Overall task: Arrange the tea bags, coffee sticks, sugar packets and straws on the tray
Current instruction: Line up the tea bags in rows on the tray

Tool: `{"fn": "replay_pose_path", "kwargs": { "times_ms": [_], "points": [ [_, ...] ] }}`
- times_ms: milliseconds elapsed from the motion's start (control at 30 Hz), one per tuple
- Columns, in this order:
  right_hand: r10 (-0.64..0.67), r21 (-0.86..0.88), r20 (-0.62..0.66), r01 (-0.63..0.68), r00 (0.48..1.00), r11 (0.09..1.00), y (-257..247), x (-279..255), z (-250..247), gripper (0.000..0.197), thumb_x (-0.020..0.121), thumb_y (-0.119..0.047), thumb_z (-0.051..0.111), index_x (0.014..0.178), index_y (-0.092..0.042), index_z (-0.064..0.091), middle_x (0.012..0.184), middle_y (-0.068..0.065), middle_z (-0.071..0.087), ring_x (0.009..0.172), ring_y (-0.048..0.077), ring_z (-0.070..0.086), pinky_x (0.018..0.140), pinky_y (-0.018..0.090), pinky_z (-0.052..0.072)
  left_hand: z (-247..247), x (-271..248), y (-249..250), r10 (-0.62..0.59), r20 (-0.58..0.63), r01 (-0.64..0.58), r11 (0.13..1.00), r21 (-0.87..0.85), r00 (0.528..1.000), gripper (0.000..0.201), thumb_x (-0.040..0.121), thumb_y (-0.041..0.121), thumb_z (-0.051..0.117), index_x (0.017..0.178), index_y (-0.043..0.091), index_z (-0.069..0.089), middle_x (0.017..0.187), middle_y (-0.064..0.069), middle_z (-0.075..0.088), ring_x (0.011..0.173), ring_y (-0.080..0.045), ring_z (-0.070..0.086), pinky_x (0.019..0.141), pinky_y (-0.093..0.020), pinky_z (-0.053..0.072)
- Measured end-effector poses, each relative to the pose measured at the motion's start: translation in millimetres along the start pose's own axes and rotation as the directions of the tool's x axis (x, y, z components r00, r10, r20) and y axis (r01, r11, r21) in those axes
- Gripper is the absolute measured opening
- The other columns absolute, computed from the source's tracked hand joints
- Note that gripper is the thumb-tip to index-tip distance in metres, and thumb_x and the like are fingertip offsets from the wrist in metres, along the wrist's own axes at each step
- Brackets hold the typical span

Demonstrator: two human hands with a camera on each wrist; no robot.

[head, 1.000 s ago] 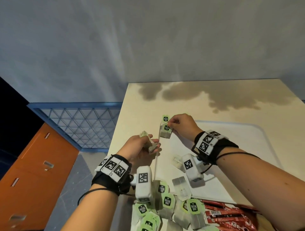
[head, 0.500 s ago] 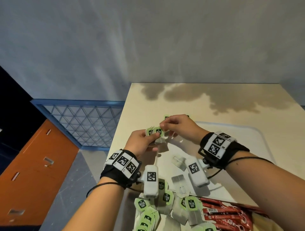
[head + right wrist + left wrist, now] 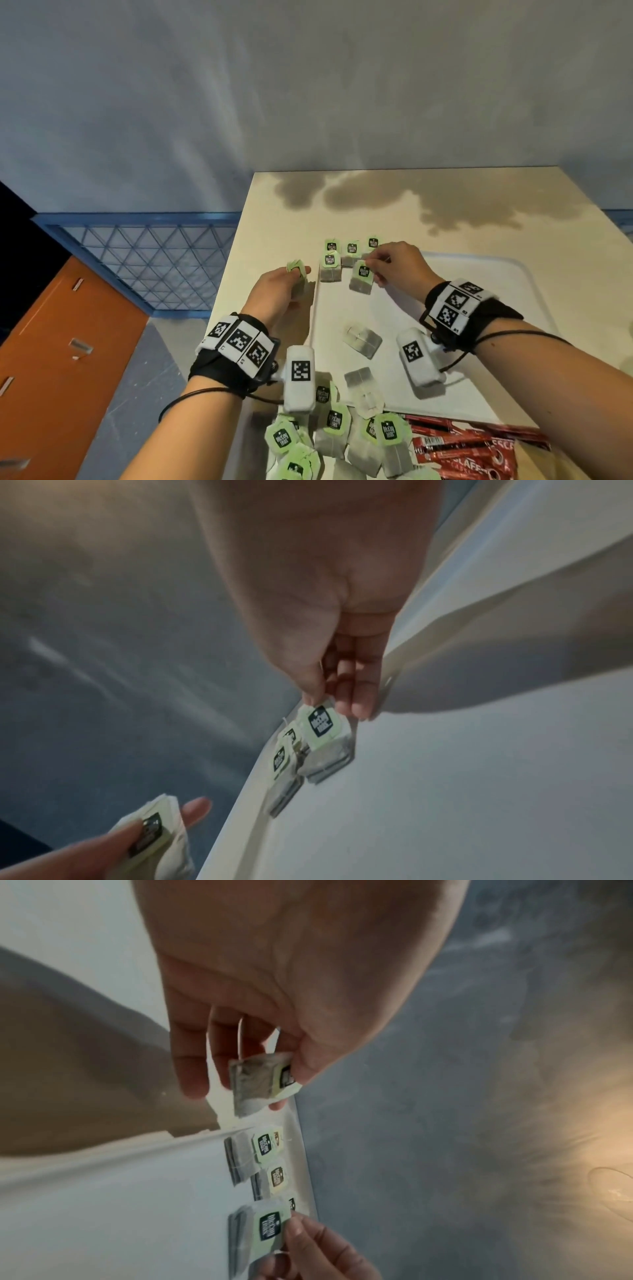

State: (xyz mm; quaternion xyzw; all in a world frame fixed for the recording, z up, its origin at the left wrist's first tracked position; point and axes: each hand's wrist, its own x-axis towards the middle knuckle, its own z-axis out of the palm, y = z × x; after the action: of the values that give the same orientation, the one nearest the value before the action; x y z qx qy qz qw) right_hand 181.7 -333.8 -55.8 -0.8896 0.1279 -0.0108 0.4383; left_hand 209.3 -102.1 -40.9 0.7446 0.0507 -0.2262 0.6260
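The tea bag (image 3: 361, 281) being set down sits at the tray's (image 3: 479, 274) far-left corner beside 4 already laid in rows, its green tag pinched by the right hand (image 3: 397, 265). The left hand (image 3: 277, 291) pinches another tea bag (image 3: 297, 274) just off the tray's edge. Strings may snag, so lifting away could drag neighbours askew.

Smooth matt white plastic tray (image 3: 496, 274) — papery tea bags (image 3: 330, 270), glossy red coffee sticks (image 3: 462, 445).
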Motion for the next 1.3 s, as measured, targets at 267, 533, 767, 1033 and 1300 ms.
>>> {"fn": "replay_pose_path", "kwargs": {
  "times_ms": [267,533,767,1033,1300],
  "points": [
    [-0.091,-0.238,0.011,0.091,0.996,0.967,-17,32,10,0.016,0.094,-0.015,0.062,0.096,-0.008,0.075,0.081,0.001,0.064,0.085,0.019,0.06,0.074,0.021,0.035,-3,14,-3,0.125,-0.082,-0.119,0.991,0.068,0.989,0.01,0.088,0.011,0.07,0.078,0.008,0.067,0.064,-0.004,0.065,0.058,-0.018,0.058,0.064,-0.032,0.049],
    [-0.051,0.206,0.067,0.036,0.996,0.978,-41,9,-2,0.017,0.088,-0.024,0.071,0.101,-0.013,0.075,0.087,-0.002,0.069,0.072,0.009,0.06,0.065,0.02,0.046,20,16,16,0.205,-0.056,-0.202,0.978,0.057,0.977,0.015,0.08,0.012,0.079,0.076,0.011,0.064,0.073,-0.004,0.069,0.058,-0.008,0.062,0.058,-0.019,0.045],
    [0.088,0.326,0.208,-0.154,0.974,0.933,-22,-10,-15,0.012,0.093,-0.012,0.064,0.088,-0.001,0.067,0.067,0.013,0.064,0.057,0.021,0.06,0.06,0.038,0.055,45,26,19,0.229,0.082,-0.243,0.932,0.269,0.97,0.031,0.066,0.025,0.088,0.083,0.014,0.064,0.084,-0.003,0.07,0.075,-0.018,0.067,0.07,-0.031,0.055],
    [0.256,0.361,-0.043,-0.224,0.966,0.905,28,3,-12,0.007,0.087,0.002,0.069,0.08,0.001,0.066,0.06,0.01,0.057,0.054,0.022,0.053,0.049,0.029,0.052,41,49,11,0.156,0.134,-0.203,0.642,0.739,0.979,0.034,0.067,0.01,0.082,0.083,0.028,0.058,0.089,0.004,0.066,0.088,-0.02,0.064,0.081,-0.034,0.054],
    [0.272,0.483,-0.112,-0.186,0.956,0.856,21,15,0,0.015,0.084,0.005,0.07,0.095,0.003,0.061,0.068,0.006,0.058,0.058,0.022,0.054,0.054,0.032,0.053,39,57,10,0.224,0.097,-0.224,0.655,0.721,0.97,0.025,0.072,0.014,0.077,0.081,0.032,0.061,0.087,0.01,0.064,0.088,-0.017,0.064,0.082,-0.035,0.055]
  ]
}}
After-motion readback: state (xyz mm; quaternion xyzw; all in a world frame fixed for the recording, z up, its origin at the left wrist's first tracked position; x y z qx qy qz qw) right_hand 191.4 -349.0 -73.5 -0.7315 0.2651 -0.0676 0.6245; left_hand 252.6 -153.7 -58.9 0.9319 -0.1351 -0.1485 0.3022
